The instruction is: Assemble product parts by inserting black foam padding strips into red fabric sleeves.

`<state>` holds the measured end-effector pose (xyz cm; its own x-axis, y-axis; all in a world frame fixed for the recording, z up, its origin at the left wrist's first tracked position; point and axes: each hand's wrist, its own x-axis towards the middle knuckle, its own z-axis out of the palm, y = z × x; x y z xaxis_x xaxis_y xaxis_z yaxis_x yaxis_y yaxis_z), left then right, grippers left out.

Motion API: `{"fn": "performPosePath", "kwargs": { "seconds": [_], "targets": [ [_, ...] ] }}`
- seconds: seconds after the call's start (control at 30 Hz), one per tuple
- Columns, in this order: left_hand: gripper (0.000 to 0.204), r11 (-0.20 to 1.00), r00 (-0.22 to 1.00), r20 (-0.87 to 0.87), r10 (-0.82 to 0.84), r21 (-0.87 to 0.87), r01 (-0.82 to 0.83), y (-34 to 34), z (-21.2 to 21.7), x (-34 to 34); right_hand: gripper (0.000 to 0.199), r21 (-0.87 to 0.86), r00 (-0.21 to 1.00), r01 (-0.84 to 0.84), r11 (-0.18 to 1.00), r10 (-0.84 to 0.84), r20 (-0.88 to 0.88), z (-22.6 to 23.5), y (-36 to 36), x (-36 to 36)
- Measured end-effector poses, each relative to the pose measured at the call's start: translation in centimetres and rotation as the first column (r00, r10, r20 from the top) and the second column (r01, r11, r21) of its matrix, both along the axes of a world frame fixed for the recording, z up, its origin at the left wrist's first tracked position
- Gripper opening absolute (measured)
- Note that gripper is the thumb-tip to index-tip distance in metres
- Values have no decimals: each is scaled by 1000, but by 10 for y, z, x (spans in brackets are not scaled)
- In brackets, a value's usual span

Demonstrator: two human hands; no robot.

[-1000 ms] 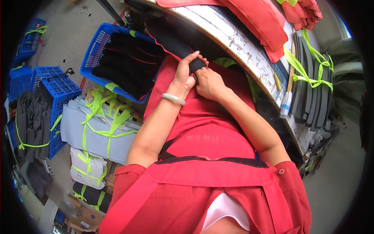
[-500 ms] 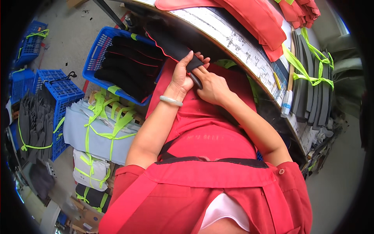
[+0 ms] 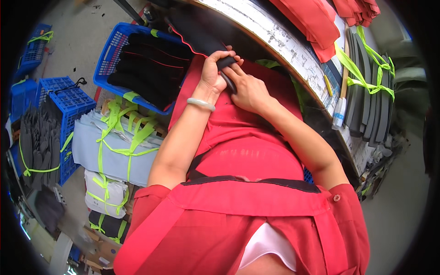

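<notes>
Workbench [image 3: 293,39]: curved edge, scuffed pale top.
On it: folded red fabric [image 3: 311,20]; grey foam sheets [image 3: 366,91] tied with green strap; yellow pencil [image 3: 328,85].

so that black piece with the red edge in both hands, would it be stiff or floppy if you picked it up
Probably floppy: the black piece bends and rolls over where the left hand and right hand grip it. It looks thin, so likely light for its size. Its surface seems matte and soft, so it should not slip easily, and it looks unlikely to break.
</notes>
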<state>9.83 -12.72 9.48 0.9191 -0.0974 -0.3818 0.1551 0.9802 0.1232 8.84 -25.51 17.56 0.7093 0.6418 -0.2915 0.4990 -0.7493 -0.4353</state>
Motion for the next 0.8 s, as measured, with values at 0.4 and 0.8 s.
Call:
{"fn": "performPosePath", "kwargs": {
  "seconds": [0.4,0.8],
  "targets": [
    [19,995,999,-36,30,-89,-33,0,-5,0,37,-88,1000,6,996,-8,-19,-12,29,20],
    [25,988,998,17,-66,-141,68,0,5,-3,56,-68,998,-20,998,16,-56,-3,20,23]
  ]
}}
